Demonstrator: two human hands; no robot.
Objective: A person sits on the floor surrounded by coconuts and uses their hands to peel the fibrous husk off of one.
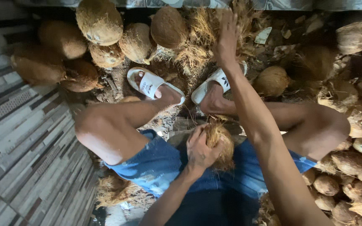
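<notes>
Left hand grips coconut in lap | right hand open, outstretched, seemingly over husk

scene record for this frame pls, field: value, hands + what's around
left hand: grips a fibrous coconut held over the lap
right hand: stretched forward, fingers spread, over loose husk fibre, holding nothing
feet: in white slides, on husk-strewn ground
left side: pile of brown coconuts beside patterned floor tiles
right side: heap of husked coconuts
clothing: blue denim shorts
</notes>
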